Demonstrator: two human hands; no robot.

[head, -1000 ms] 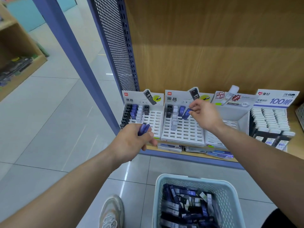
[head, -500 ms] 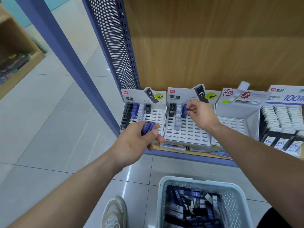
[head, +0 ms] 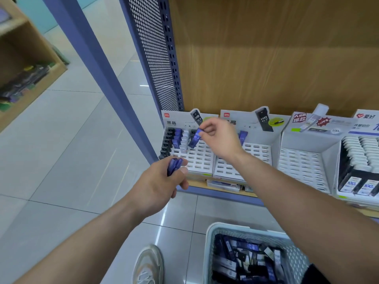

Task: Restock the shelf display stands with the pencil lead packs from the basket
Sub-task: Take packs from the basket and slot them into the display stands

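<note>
Right hand (head: pixel 217 138) pinches a blue pack (head: pixel 194 138) by its top over the left stand (head: pixel 196 160) and its partly filled slots, the forearm hiding part of the second stand (head: pixel 256 150). Left hand (head: pixel 158 185) grips spare packs (head: pixel 174 166) before that stand's front edge. The basket (head: pixel 225 227) below holds a jumble of loose packs (head: pixel 246 257).

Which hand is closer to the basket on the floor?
Left. The left hand, gripping blue packs, is just before the shelf edge, above and left of the basket. The right hand reaches farther, up over the leftmost stand, pinching one pack.
</note>
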